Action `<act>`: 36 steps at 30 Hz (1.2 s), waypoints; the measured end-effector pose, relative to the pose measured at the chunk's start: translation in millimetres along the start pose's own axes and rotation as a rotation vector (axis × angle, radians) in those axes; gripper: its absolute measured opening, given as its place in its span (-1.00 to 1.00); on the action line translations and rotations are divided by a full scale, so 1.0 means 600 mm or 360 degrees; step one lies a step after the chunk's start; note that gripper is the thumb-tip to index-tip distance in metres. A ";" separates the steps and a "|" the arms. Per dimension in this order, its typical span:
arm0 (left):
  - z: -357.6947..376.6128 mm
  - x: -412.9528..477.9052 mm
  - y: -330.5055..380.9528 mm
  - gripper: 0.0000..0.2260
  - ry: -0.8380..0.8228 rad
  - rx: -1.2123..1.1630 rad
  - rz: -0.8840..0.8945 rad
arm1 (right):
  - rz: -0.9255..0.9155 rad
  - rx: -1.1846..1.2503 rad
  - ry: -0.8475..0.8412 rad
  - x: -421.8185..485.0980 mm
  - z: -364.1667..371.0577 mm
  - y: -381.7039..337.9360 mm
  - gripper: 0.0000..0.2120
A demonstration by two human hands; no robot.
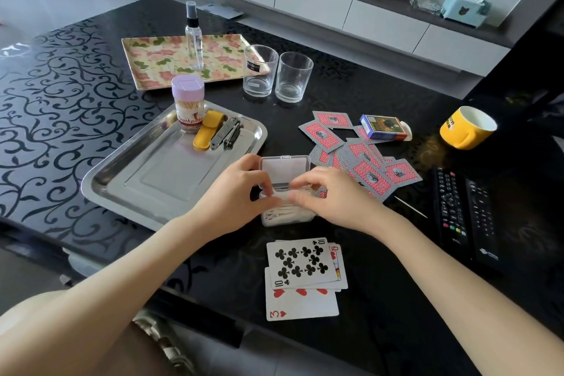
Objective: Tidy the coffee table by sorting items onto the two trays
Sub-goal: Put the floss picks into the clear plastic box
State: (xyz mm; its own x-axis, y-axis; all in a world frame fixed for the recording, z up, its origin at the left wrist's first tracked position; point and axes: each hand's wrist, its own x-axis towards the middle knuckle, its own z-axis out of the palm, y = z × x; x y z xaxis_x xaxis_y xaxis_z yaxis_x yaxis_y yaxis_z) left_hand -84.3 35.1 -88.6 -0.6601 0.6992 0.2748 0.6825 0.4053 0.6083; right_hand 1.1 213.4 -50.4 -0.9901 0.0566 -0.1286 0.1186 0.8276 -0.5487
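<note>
A small clear plastic box of cotton swabs [285,217] stands on the table with its hinged lid [285,169] up. My left hand [241,192] grips its left side and my right hand [328,195] pinches at its top right edge. Just left of it lies a steel tray [128,189] holding a toothpick jar [187,105], a yellow pouch [206,131] and a metal nail clipper tool [225,133]. Behind that, a floral tray [152,58] carries a clear spray bottle [193,36].
Two empty glasses [259,70] [293,76] stand beside the floral tray. Red-backed cards [360,159] and a card box [383,127] lie to the right, face-up cards [302,275] near the front edge. A yellow mug [467,127], two remotes [464,214] and a loose toothpick [410,207] are at right.
</note>
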 end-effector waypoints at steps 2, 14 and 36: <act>-0.001 0.001 0.003 -0.81 -0.0005 0.0003 0.0003 | -0.0040 -0.0063 0.0055 -0.002 0.002 0.007 -0.65; -0.006 -0.004 -0.005 -0.94 -0.0006 -0.0119 -0.0090 | 0.0088 0.0267 0.0376 0.007 0.048 0.006 -0.80; 0.010 0.001 0.020 -0.88 -0.0034 -0.0288 -0.0188 | 0.0005 0.0079 0.0637 -0.019 0.038 0.020 -0.81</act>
State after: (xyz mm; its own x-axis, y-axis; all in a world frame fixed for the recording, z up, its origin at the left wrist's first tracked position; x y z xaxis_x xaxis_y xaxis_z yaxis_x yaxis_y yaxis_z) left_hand -74.8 43.9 -85.8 -0.7240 0.6661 0.1792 0.5321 0.3740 0.7596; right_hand 15.6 209.7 -74.5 -0.9395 0.2806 0.1962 0.1157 0.7995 -0.5894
